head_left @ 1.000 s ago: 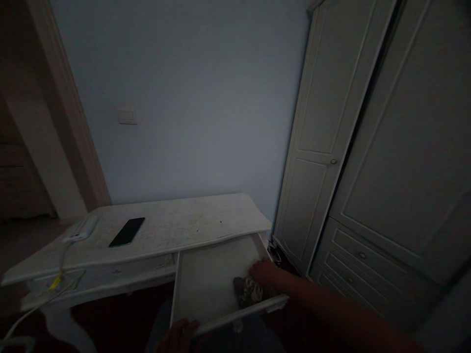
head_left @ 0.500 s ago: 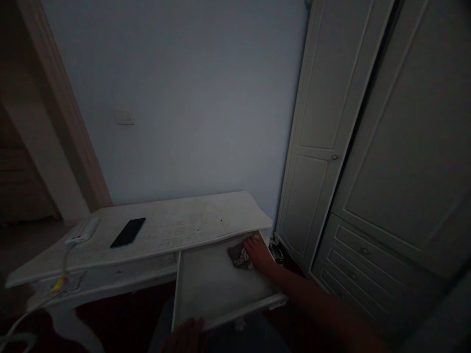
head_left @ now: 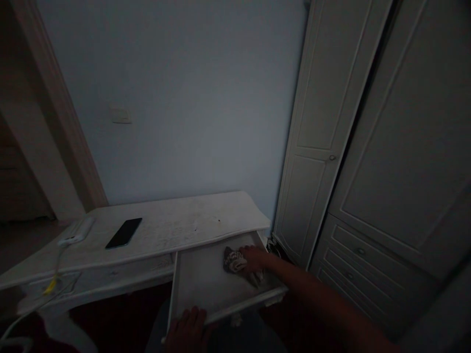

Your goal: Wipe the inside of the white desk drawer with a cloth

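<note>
A white drawer point(head_left: 200, 289) is pulled out of the white desk point(head_left: 206, 215). Inside it, toward the right, my right hand point(head_left: 253, 258) is closed on a crumpled cloth point(head_left: 234, 261), dark with a pale pattern, pressed to the drawer bottom. Part of the cloth is covered by the hand, and a corner trails below the fingers. At the drawer's front left corner, my left hand point(head_left: 188, 327) grips the front panel, fingers curled over its top edge. Its thumb is hidden from view.
On the desktop's left lie a dark phone point(head_left: 124, 233) and a white power strip point(head_left: 76, 231) whose cable hangs over the edge by a yellow piece point(head_left: 50, 286). A white wardrobe point(head_left: 312, 147) stands close on the right. Behind the desk is a wall with a switch point(head_left: 120, 115).
My right hand has drawn the cloth from the drawer's back right toward the front, and the cloth has bunched differently. My left hand stays at the drawer front. The view has shifted slightly.
</note>
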`<move>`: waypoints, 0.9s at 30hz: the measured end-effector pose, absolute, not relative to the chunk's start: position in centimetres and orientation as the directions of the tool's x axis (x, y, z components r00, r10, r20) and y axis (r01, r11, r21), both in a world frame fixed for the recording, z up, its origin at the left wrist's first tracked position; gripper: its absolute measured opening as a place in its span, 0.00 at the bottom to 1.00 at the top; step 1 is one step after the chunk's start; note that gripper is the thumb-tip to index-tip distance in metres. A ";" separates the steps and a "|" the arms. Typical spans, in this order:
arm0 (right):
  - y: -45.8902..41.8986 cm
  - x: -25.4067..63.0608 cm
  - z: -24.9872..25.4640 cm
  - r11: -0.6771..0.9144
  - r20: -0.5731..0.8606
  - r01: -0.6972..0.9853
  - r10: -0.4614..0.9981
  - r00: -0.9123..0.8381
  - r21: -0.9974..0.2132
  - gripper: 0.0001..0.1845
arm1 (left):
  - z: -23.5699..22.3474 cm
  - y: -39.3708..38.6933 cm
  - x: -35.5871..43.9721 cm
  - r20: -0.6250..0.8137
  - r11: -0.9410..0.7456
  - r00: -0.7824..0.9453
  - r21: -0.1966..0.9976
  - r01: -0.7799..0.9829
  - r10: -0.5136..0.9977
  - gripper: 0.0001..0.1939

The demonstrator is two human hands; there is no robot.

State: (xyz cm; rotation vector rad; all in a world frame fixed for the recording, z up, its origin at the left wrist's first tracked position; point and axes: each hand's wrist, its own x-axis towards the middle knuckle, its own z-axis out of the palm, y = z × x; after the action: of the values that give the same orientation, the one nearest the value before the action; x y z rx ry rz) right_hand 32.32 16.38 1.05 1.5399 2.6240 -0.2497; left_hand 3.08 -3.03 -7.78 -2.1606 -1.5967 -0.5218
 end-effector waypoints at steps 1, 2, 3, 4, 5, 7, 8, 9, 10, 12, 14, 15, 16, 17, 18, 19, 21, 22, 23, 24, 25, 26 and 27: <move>16.0 32.1 0.9 0.492 -0.216 0.860 0.833 -0.510 -0.133 0.48 | -7.7 -2.9 3.1 0.514 -0.267 0.282 -0.104 0.958 0.810 0.07; 15.7 31.6 0.8 0.499 -0.272 0.848 0.804 -0.529 -0.177 0.49 | -7.7 -2.9 3.0 0.510 -0.267 0.287 -0.115 0.957 0.811 0.07; 15.5 30.8 0.7 0.499 -0.324 0.837 0.772 -0.547 -0.225 0.50 | -7.7 -2.9 3.0 0.507 -0.264 0.292 -0.128 0.956 0.811 0.07; 15.3 29.7 0.6 0.494 -0.365 0.827 0.742 -0.562 -0.269 0.50 | -7.7 -2.9 2.8 0.508 -0.260 0.295 -0.140 0.955 0.810 0.07; 15.2 28.5 0.5 0.489 -0.388 0.819 0.722 -0.573 -0.300 0.49 | -7.7 -2.9 2.7 0.514 -0.258 0.298 -0.149 0.955 0.804 0.07; 15.1 25.3 0.3 0.497 -0.379 0.807 0.714 -0.589 -0.318 0.48 | -7.6 -2.9 2.4 0.541 -0.262 0.309 -0.164 0.951 0.782 0.08; 15.1 23.6 0.2 0.511 -0.353 0.801 0.721 -0.597 -0.311 0.47 | -7.4 -2.7 2.4 0.550 -0.267 0.314 -0.165 0.949 0.774 0.08; 15.0 21.8 0.1 0.528 -0.311 0.795 0.734 -0.604 -0.298 0.47 | -6.9 -2.4 2.3 0.553 -0.270 0.312 -0.158 0.950 0.773 0.08; 15.0 20.1 0.0 0.549 -0.258 0.787 0.746 -0.613 -0.281 0.46 | -6.4 -2.0 2.4 0.548 -0.273 0.308 -0.147 0.951 0.778 0.07; 15.1 17.4 0.1 0.605 -0.158 0.755 0.744 -0.649 -0.253 0.43 | -5.1 -0.8 2.8 0.527 -0.276 0.293 -0.114 0.954 0.797 0.08; 15.4 15.9 0.3 0.656 -0.101 0.716 0.716 -0.690 -0.239 0.38 | -4.0 0.5 3.3 0.538 -0.280 0.288 -0.099 0.955 0.793 0.09; 15.5 15.8 0.6 0.673 -0.103 0.701 0.700 -0.707 -0.237 0.36 | -3.7 1.0 3.5 0.554 -0.265 0.274 -0.099 0.959 0.786 0.10; 15.7 16.1 0.9 0.676 -0.130 0.698 0.690 -0.712 -0.238 0.35 | -3.4 1.5 3.7 0.570 -0.253 0.267 -0.105 0.962 0.777 0.10; 15.9 16.8 1.3 0.665 -0.172 0.708 0.688 -0.705 -0.238 0.34 | -3.4 1.7 3.9 0.580 -0.239 0.258 -0.111 0.965 0.773 0.10; 16.1 17.9 1.7 0.644 -0.219 0.728 0.695 -0.685 -0.234 0.33 | -3.3 1.9 3.9 0.583 -0.229 0.253 -0.116 0.967 0.772 0.10; 16.2 19.3 2.2 0.619 -0.264 0.752 0.705 -0.659 -0.225 0.33 | -3.4 1.9 3.8 0.580 -0.227 0.251 -0.115 0.967 0.775 0.09; 16.2 22.5 3.0 0.563 -0.322 0.801 0.734 -0.598 -0.203 0.34 | -3.5 1.8 3.4 0.567 -0.227 0.233 -0.083 0.970 0.790 0.10; 16.1 24.2 3.4 0.539 -0.330 0.819 0.751 -0.572 -0.195 0.35 | -3.6 1.6 3.0 0.561 -0.224 0.215 -0.054 0.973 0.799 0.10; 16.0 25.7 3.7 0.519 -0.333 0.834 0.765 -0.552 -0.190 0.35 | -3.8 1.5 2.6 0.562 -0.226 0.200 -0.023 0.974 0.802 0.10; 15.9 27.1 4.0 0.499 -0.336 0.845 0.776 -0.534 -0.191 0.36 | -4.1 1.4 2.0 0.572 -0.233 0.185 0.011 0.972 0.799 0.11; 15.8 28.2 4.2 0.483 -0.338 0.853 0.783 -0.522 -0.199 0.36 | -4.5 1.3 1.3 0.596 -0.235 0.163 0.045 0.971 0.786 0.12; 15.6 28.9 4.4 0.472 -0.340 0.855 0.784 -0.519 -0.216 0.36 | -5.0 1.3 0.6 0.628 -0.231 0.131 0.080 0.970 0.767 0.13; 15.5 29.2 4.6 0.467 -0.340 0.852 0.781 -0.524 -0.238 0.36 | -5.7 1.2 -0.1 0.664 -0.222 0.084 0.125 0.967 0.743 0.15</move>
State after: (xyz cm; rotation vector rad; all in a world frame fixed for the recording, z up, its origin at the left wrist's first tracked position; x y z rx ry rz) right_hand 29.19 15.46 4.56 1.4233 2.5292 -0.5680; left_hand -0.07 1.20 -5.65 -2.0226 -1.6926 -0.8954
